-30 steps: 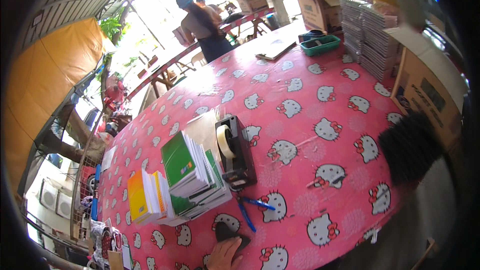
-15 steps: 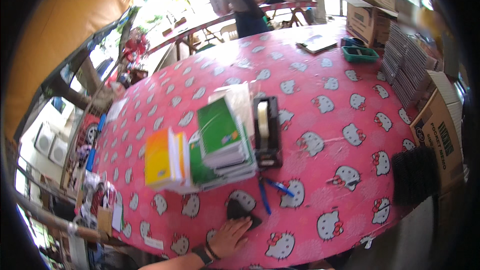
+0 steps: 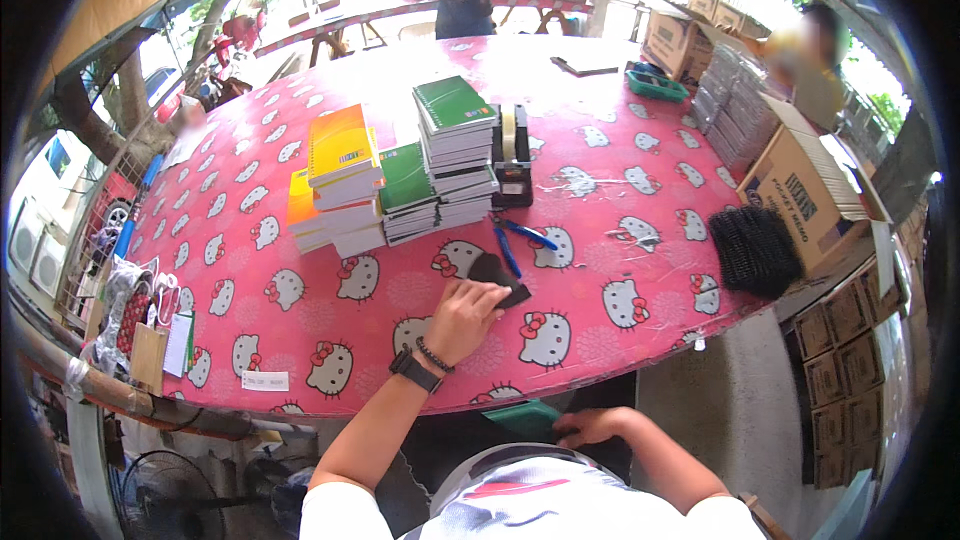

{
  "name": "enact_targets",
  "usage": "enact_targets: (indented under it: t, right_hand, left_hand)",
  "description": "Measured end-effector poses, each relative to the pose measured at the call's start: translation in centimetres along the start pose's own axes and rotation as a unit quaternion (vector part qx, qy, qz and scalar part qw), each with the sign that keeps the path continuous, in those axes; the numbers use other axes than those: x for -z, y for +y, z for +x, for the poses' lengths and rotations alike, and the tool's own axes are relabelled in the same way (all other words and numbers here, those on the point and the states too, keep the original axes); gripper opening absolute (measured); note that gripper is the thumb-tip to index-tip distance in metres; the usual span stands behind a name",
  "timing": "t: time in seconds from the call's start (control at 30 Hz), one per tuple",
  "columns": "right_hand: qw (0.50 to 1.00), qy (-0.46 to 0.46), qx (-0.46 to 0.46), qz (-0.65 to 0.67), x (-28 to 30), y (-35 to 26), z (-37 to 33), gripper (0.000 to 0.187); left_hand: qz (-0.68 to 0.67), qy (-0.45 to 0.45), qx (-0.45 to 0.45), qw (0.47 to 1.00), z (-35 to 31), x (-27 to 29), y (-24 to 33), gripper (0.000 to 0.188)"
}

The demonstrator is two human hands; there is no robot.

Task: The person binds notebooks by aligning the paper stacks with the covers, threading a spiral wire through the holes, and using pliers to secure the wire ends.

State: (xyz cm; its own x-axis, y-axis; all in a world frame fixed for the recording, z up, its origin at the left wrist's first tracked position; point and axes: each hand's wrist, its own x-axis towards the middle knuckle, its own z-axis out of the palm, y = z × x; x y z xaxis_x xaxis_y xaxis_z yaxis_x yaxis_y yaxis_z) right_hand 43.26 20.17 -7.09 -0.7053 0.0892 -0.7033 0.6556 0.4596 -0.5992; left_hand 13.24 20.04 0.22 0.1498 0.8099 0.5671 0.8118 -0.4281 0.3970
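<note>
1. Resting on a flat dark piece [image 3: 488, 268], the left grip [image 3: 467, 315] has its fingers bent close together; whether they pinch it, I cannot tell.
2. That dark piece lies near the front of the pink, cat-patterned surface [image 3: 590, 360], just beside the blue-handled pliers [image 3: 509, 251].
3. Below the surface's front edge, the right grip [image 3: 592, 426] has curled fingers near a green object [image 3: 515, 420]; I cannot tell whether it holds that.
4. Farther back stand stacked green notebooks [image 3: 455, 105], between yellow notebooks [image 3: 340, 145] on the left and a black tape dispenser [image 3: 513, 180] on the right.
5. At far right, black coils [image 3: 752, 252] lie beside a cardboard box [image 3: 800, 195].
</note>
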Motion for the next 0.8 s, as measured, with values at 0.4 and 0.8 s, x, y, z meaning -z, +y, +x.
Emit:
enact_targets:
  t: [0.4, 0.8]
  right_hand:
    - [0.71, 0.694, 0.117, -0.032, 25.0, -5.9, 7.3, 0.061]
    - [0.622, 0.778, 0.044, 0.071, 29.3, -7.2, 14.2, 0.069]
  left_hand:
    - [-0.001, -0.045, -0.039, 0.998, 0.8, -1.5, 1.7, 0.029]
    - [-0.005, -0.081, 0.002, 0.997, 0.8, -1.6, 2.1, 0.033]
